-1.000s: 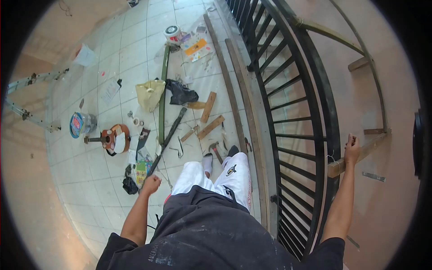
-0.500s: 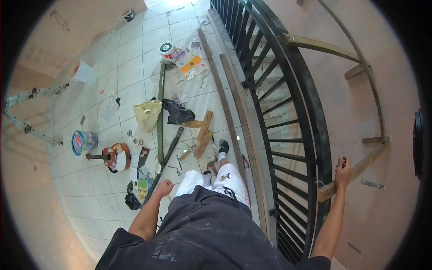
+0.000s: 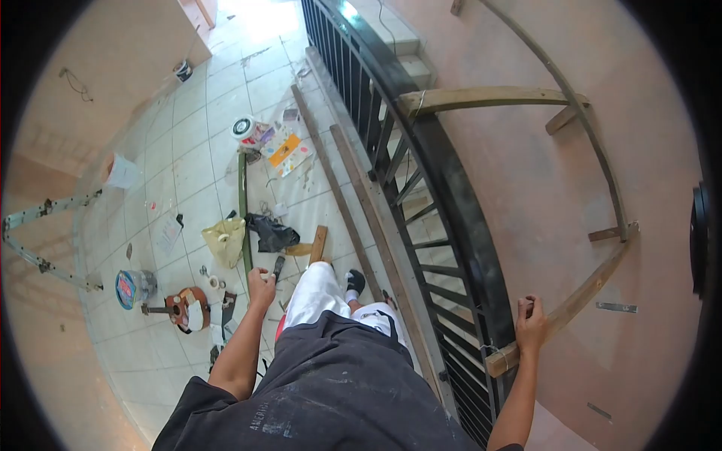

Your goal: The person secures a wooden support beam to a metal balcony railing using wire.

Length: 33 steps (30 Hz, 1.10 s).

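My right hand (image 3: 531,322) is raised beside a wooden beam (image 3: 590,289) that runs from the wall over the black metal railing (image 3: 466,225); its fingers are curled, and what they hold, if anything, is too small to make out. The beam's near end is tied to the railing with wire. My left hand (image 3: 261,287) hangs over the floor at my left side, fingers curled in, with nothing clearly visible in it. A second beam (image 3: 496,98) crosses the railing farther ahead, also tied with wire.
On the tiled floor lie a guitar (image 3: 188,309), a yellow bag (image 3: 225,242), a black bag (image 3: 271,234), a green pole (image 3: 243,188) and long boards (image 3: 331,173). Buckets (image 3: 135,289) and a ladder (image 3: 47,264) stand at the left. Stairs lie beyond the railing.
The view has shifted forward along the railing. My left hand has risen and moved forward, and one leg has stepped forward. My right hand stays by the near beam.
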Available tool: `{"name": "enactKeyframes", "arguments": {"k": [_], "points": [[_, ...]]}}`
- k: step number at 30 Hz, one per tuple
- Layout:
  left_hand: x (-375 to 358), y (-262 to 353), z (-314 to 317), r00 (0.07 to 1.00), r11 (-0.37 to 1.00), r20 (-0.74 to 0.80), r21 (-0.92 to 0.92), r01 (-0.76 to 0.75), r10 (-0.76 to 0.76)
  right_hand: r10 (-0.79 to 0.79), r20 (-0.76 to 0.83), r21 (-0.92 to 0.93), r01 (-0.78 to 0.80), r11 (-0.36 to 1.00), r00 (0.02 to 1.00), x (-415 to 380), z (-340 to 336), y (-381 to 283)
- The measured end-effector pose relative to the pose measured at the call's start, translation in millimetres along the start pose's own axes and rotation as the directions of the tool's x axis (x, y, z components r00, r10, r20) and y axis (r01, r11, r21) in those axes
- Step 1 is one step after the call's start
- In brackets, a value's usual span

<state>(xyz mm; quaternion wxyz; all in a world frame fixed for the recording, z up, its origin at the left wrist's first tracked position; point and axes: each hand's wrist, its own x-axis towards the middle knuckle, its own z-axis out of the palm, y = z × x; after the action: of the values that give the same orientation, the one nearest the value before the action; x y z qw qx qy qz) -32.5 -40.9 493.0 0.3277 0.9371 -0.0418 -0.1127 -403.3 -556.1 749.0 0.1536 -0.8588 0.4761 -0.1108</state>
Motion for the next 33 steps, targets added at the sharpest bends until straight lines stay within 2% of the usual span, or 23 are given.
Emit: {"name": "enactKeyframes", "arguments": {"k": [1, 2, 4, 5, 7, 9, 11, 12, 13, 14, 17, 19, 21, 23, 24, 25, 27, 28, 30, 31, 33], "points": [[10.6, 20.1, 0.2, 0.999, 0.996, -0.030, -0.077, 0.043, -0.045, 0.001, 0.003, -0.012, -0.001, 1.000, 1.000, 0.6, -0.1, -1.9], [22.2, 28.7, 4.7, 0.999, 0.996, -0.038, -0.084, 0.026, -0.029, -0.003, 0.001, -0.005, 0.003, 1.000, 1.000, 0.8, -0.9, -3.9], [40.7, 42.8, 11.8, 0.993, 0.962, -0.024, -0.251, 0.108, -0.117, -0.013, -0.012, -0.008, 0.012, 1.000, 1.000, -1.0, -0.1, -2.2], [47.3, 63.4, 7.5, 0.995, 0.963, -0.025, -0.254, 0.092, -0.101, -0.024, -0.013, -0.018, 0.024, 1.000, 1.000, -0.5, 0.2, -2.8], [55.2, 121.7, -8.9, 0.989, 0.912, 0.025, -0.385, 0.144, -0.145, -0.002, -0.041, -0.017, 0.001, 1.000, 0.999, -0.5, -1.8, -9.9], [85.9, 126.6, 7.8, 0.981, 0.936, -0.184, -0.332, -0.122, 0.063, 0.027, -0.019, 0.012, -0.026, 1.000, 0.999, -2.4, -0.8, -7.3], [106.6, 163.8, 3.8, 0.980, 0.936, -0.158, -0.310, -0.169, 0.124, 0.046, -0.057, 0.022, -0.044, 0.999, 0.997, -4.4, 0.1, -6.4], [111.8, 197.4, -3.9, 0.990, 0.908, -0.104, -0.399, -0.130, 0.096, 0.030, -0.043, 0.016, -0.029, 0.999, 0.999, -5.3, 0.5, -5.7], [114.4, 232.5, -10.4, 0.987, 0.899, -0.100, -0.409, -0.156, 0.126, 0.014, -0.029, 0.007, -0.013, 1.000, 0.999, -5.4, 1.1, -4.4], [115.5, 266.5, -16.6, 0.967, 0.875, -0.136, -0.414, -0.252, 0.214, 0.019, -0.032, 0.017, -0.019, 1.000, 0.999, -6.1, 3.1, -2.8], [138.9, 339.2, -14.6, 0.874, 0.753, -0.190, -0.447, -0.483, 0.448, 0.007, -0.042, 0.058, -0.005, 0.998, 0.999, -6.6, -3.5, -12.0], [149.8, 390.8, -15.7, 0.787, 0.667, -0.194, -0.435, -0.605, 0.586, 0.075, -0.062, 0.051, -0.072, 0.996, 0.995, -7.2, -6.4, -12.8], [160.6, 434.2, -18.7, 0.726, 0.598, -0.176, -0.458, -0.658, 0.665, 0.055, -0.005, 0.052, -0.055, 0.997, 0.998, -6.6, -4.8, -12.4], [176.8, 475.9, -12.0, 0.589, 0.528, -0.159, -0.306, -0.792, 0.792, 0.131, -0.022, 0.007, -0.131, 0.991, 0.991, -2.2, -5.4, -14.8], [180.2, 497.0, -10.3, 0.578, 0.520, -0.130, -0.311, -0.796, 0.806, 0.133, 0.023, 0.032, -0.134, 0.990, 0.991, 5.4, -6.1, -20.5], [189.9, 514.2, -5.9, 0.527, 0.477, -0.092, -0.315, -0.820, 0.845, 0.138, 0.067, 0.062, -0.142, 0.988, 0.988, 13.3, -8.1, -27.4], [210.4, 544.2, 11.6, 0.474, 0.449, -0.003, -0.314, -0.836, 0.881, 0.042, 0.043, 0.090, -0.045, 0.995, 0.998, 43.2, -16.6, -39.5], [218.3, 558.1, 23.5, 0.427, 0.407, 0.021, -0.347, -0.845, 0.904, 0.050, 0.031, 0.084, -0.053, 0.995, 0.998, 61.0, -18.9, -43.7], [237.1, 578.0, 41.0, 0.287, 0.313, 0.172, -0.149, -0.938, 0.942, 0.063, 0.019, 0.093, -0.064, 0.994, 0.998, 98.9, -24.2, -54.9], [250.8, 583.2, 59.7, 0.249, 0.288, 0.210, -0.183, -0.940, 0.946, 0.065, 0.011, 0.102, -0.066, 0.993, 0.998, 120.5, -27.8, -60.2], [255.5, 604.5, 84.2, 0.298, 0.372, 0.375, -0.143, -0.917, 0.878, 0.055, -0.044, 0.124, -0.049, 0.991, 0.998, 165.5, -33.6, -69.7]]}}
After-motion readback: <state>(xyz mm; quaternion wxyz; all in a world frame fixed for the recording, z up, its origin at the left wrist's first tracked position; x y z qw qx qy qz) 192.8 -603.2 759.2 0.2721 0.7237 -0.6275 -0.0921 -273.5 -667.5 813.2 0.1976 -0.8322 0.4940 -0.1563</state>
